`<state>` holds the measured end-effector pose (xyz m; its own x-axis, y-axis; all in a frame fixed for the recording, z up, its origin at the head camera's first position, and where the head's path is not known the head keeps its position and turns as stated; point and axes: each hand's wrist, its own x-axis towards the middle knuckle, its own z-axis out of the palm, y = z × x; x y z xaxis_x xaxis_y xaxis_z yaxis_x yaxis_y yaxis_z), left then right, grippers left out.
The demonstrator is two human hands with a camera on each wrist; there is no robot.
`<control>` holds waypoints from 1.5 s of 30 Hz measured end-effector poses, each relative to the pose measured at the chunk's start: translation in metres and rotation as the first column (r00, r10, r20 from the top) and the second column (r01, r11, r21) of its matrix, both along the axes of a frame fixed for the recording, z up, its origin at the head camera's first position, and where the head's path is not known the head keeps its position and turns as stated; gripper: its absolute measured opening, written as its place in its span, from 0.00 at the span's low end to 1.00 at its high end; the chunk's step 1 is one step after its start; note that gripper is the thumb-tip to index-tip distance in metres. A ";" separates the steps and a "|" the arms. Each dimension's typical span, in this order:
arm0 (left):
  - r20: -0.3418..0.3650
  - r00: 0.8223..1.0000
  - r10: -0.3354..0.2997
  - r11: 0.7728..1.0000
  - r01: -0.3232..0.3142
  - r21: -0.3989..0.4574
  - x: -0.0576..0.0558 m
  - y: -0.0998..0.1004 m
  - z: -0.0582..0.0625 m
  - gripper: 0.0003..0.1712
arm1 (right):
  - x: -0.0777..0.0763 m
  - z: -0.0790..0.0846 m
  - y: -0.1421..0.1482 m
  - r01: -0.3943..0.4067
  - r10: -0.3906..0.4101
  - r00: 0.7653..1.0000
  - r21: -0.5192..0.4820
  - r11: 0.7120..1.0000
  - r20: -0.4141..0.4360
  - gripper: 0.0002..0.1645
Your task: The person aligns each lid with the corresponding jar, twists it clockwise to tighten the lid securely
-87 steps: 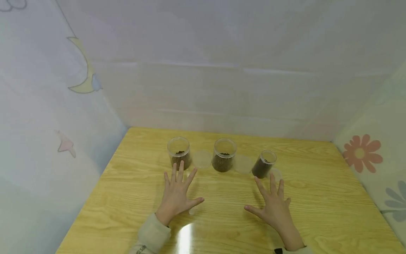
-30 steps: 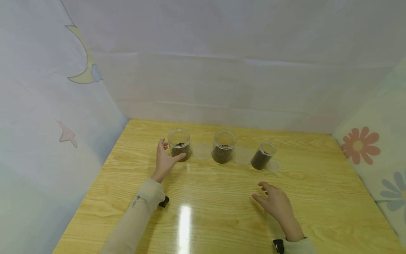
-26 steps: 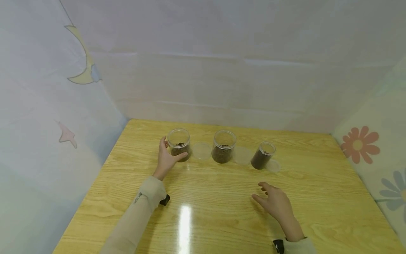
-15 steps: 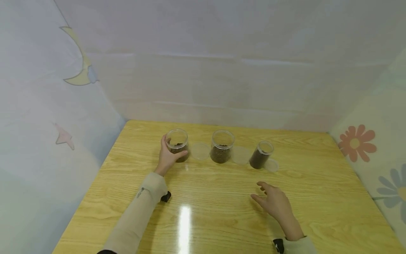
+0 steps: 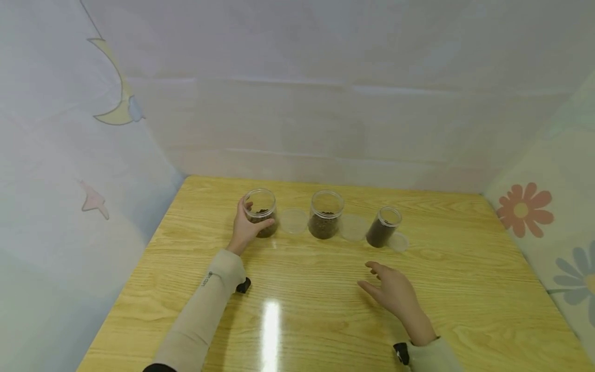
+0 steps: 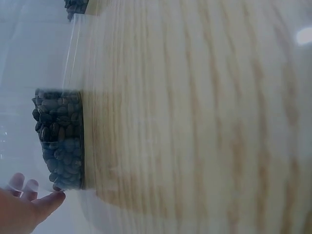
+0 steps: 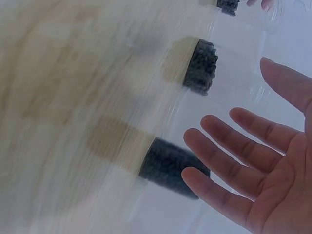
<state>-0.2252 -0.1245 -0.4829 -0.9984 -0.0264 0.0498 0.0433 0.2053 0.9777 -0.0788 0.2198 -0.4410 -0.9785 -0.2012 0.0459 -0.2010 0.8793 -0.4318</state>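
My left hand (image 5: 246, 226) grips the leftmost clear jar (image 5: 263, 217) from its left side, thumb across the front and fingers behind. The jar stands upright and lidless, partly filled with dark beans (image 6: 61, 136) that look like coffee beans. A similar wide jar (image 5: 325, 219) with dark beans stands in the middle. On the right is a narrower jar (image 5: 382, 230) of dark contents. My right hand (image 5: 392, 292) hovers nearer the front with loosely bent fingers and nothing held; in the right wrist view its palm shows, fingers apart.
Three translucent lids lie flat on the wooden table (image 5: 316, 294): a left lid (image 5: 294, 221), a middle lid (image 5: 354, 227) and a small lid (image 5: 398, 242) by the narrow jar. Pale printed curtains (image 5: 297, 129) rise behind and on both sides.
From spread fingers above the table, my left hand has reached forward and taken hold of the left jar. My right hand has relaxed its spread fingers and shifted slightly left.
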 end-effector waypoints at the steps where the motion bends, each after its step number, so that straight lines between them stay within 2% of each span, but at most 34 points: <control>1: 0.000 1.000 -0.005 1.000 0.005 0.000 0.000 0.000 0.000 0.60 | -0.001 0.000 -0.002 -0.009 0.009 1.000 -0.003 1.000 -0.004 0.28; 10: 0.009 0.999 -0.043 0.999 0.042 0.030 0.001 -0.001 0.001 0.59 | -0.013 -0.002 -0.025 -0.091 0.090 0.995 -0.033 0.995 -0.038 0.27; 16: 0.033 0.998 -0.056 0.997 0.054 0.050 0.000 -0.004 0.001 0.58 | -0.023 -0.003 -0.045 -0.198 0.197 0.975 -0.001 0.980 -0.103 0.26; 25: -0.044 0.998 -0.036 0.999 0.036 0.002 0.000 -0.003 -0.004 0.58 | -0.045 0.000 -0.075 -0.305 0.309 0.940 0.045 0.951 -0.147 0.26; 32: -0.054 0.998 -0.032 0.999 0.033 0.004 0.001 -0.003 -0.003 0.58 | -0.063 0.004 -0.092 -0.354 0.363 0.927 0.101 0.930 -0.097 0.27; 37: -0.058 0.998 -0.030 1.000 0.030 -0.001 0.000 -0.003 -0.004 0.58 | -0.076 0.009 -0.101 -0.369 0.376 0.924 0.097 0.925 -0.071 0.27; 45: -0.065 0.997 -0.030 1.000 0.030 -0.007 -0.001 -0.003 -0.006 0.58 | -0.089 0.010 -0.109 -0.382 0.388 0.921 0.119 0.916 -0.025 0.27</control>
<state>-0.2260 -0.1273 -0.4892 -0.9934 0.0039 0.1143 0.1126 0.2091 0.9714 -0.1675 0.1105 -0.4308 -0.8214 -0.5684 0.0464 -0.5514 0.7708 -0.3190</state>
